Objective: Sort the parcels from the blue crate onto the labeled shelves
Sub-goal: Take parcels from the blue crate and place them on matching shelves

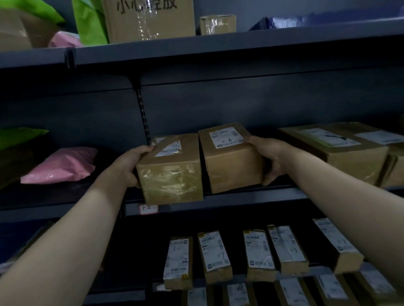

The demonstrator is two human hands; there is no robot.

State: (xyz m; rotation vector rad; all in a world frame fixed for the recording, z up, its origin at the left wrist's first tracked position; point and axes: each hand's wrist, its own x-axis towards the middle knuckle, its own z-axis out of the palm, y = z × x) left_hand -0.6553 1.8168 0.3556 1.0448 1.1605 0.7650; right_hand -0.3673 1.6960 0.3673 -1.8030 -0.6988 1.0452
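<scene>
Head: parcels (171, 170) gripped between left hand (132, 166), right hand (269, 160).

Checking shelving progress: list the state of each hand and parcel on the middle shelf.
left hand: grips taped box
right hand: grips labelled box
taped box: sealed, held, at middle shelf front edge
labelled box: sealed, held, on shelf
pink mailer: lying flat, untouched

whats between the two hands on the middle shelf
Two cardboard boxes side by side: the left hand holds the taped box, the right hand the plain box. Shown in the head view.
</scene>
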